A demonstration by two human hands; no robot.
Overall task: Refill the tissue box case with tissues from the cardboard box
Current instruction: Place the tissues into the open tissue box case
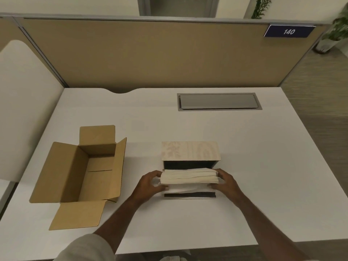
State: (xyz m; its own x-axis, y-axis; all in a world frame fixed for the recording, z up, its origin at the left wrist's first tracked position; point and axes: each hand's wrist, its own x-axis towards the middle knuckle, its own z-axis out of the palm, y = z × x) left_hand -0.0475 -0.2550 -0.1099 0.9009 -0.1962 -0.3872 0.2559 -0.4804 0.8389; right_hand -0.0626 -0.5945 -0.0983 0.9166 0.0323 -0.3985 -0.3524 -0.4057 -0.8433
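Observation:
A stack of white tissues (189, 176) is held over the open tissue box case (190, 194), whose pale wood-patterned lid (190, 150) stands tilted up at the back. My left hand (149, 182) grips the stack's left end and my right hand (225, 180) grips its right end. The stack lies partly inside the dark-lined case. The brown cardboard box (84, 172) sits to the left on the white desk, flaps spread open, with nothing visible inside.
The white desk (244, 166) has a grey cable hatch (218, 101) at the back right. A tan partition wall (150, 53) with a "140" sign stands behind. The desk's near edge runs just below my forearms.

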